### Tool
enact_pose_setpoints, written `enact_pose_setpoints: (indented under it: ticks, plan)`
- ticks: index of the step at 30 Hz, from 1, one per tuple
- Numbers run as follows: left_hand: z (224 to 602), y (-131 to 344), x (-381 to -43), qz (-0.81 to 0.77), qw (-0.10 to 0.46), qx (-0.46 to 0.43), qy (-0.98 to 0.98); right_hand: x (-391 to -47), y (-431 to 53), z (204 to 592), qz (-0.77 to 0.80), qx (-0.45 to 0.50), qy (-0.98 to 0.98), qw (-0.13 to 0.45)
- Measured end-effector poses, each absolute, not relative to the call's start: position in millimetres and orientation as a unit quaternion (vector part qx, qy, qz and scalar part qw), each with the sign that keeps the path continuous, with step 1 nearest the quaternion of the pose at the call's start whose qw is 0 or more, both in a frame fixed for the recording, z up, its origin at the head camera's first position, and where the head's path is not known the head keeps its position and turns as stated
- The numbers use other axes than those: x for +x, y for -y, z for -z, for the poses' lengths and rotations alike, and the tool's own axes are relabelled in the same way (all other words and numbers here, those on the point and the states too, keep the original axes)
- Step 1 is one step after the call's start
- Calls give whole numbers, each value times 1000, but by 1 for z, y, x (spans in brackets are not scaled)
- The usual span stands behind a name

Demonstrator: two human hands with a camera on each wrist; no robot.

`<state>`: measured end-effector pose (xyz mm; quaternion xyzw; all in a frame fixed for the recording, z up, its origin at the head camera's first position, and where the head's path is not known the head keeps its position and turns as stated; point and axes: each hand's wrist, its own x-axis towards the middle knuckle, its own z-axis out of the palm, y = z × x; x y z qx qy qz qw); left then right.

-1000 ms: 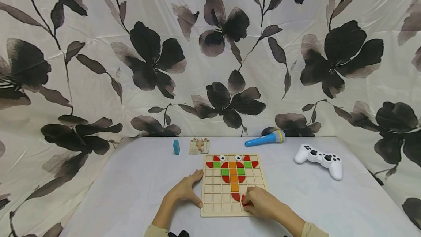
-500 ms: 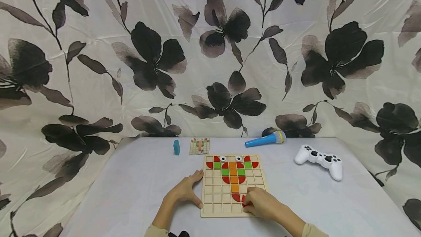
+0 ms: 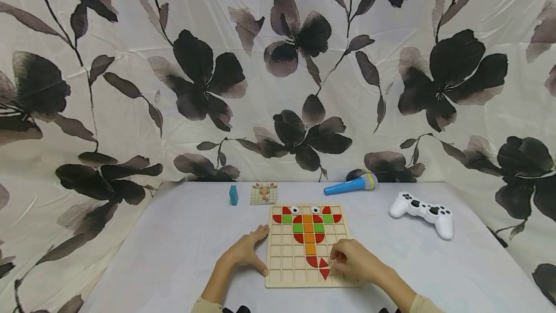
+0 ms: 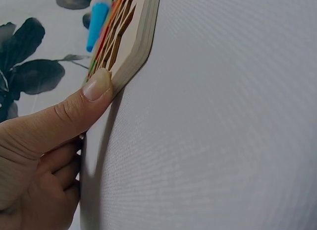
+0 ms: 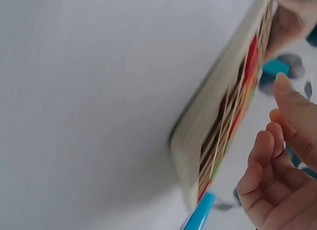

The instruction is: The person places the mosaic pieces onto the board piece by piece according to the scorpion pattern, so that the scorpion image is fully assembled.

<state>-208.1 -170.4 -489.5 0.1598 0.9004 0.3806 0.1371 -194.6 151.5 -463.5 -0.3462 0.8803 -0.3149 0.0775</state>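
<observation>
A square wooden grid board (image 3: 282,251) holds red, green and orange pieces and two round eyes. My left hand (image 3: 245,251) rests against its left edge, thumb and index finger spread apart; the thumb (image 4: 96,86) touches the rim near a corner in the left wrist view. Over the board's lower right is my right hand (image 3: 357,262), with loosely curled fingers and nothing between them. Just left of its fingertips lie two red triangles (image 3: 324,273), one below the other, beside a red quarter-circle piece (image 3: 312,261). The right wrist view shows the fingers (image 5: 262,145) apart from the board.
Behind the board lie a small pattern card (image 3: 263,193), a blue block (image 3: 233,195) and a blue toy microphone (image 3: 347,186). A white game controller (image 3: 421,211) is at the right of the white table (image 3: 182,235). A floral cloth (image 3: 286,86) hangs behind.
My right hand has let go of the red triangle and drawn back to the right, bringing both triangles into sight. My left hand has stayed at the board's edge.
</observation>
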Motion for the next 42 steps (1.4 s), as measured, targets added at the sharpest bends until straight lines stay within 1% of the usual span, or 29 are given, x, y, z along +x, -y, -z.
enact_pose_setpoints:
  ticks: [4, 10, 16, 23, 28, 36, 42]
  plan:
    - [489, 171, -207, -375, 138, 157, -903, -199, -163, 461, 334, -321, -883, 70]
    - [492, 172, -208, -373, 133, 158, -905, -201, -169, 465, 342, -325, -879, 64]
    - [492, 172, -209, -376, 133, 160, -903, -204, -158, 471, 352, -345, -867, 77]
    - [491, 171, -209, -377, 136, 163, -901, -204, -140, 476, 327, -371, -864, 95]
    - [491, 169, -209, -376, 133, 153, -904, -205, -137, 476, 314, -370, -870, 92]
    - [491, 171, -210, -371, 140, 161, -904, -205, -134, 474, 323, -363, -869, 94]
    - [491, 170, -210, -373, 136, 153, -905, -206, -135, 474, 336, -361, -864, 102]
